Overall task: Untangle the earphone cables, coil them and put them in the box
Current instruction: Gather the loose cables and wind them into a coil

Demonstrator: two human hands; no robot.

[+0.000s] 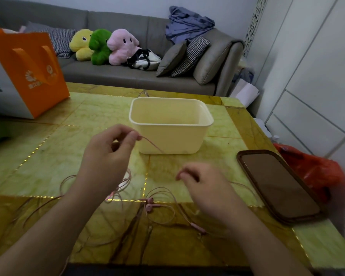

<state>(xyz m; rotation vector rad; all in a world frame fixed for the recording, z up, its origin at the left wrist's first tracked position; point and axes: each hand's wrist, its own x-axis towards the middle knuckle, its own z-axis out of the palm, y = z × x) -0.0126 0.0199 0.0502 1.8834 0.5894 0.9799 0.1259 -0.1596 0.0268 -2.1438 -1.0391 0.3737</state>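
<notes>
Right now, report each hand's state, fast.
Left hand: closed, pinching the pink earphone cable.
Right hand: fingers curled; holding anything cannot be told.

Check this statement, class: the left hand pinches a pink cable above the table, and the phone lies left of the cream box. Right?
Not quite. The head view shows the phone lying right of the cream box. The left hand does pinch the pink cable.

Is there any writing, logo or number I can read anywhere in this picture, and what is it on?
Orange bag, front: two white logos with small characters beneath, too blurred to read.
Orange bag, white side panel: dark print running sideways, with what look like digits; too blurred to quote.
Phone: screen dark, no text.
Box: no markings visible.
</notes>
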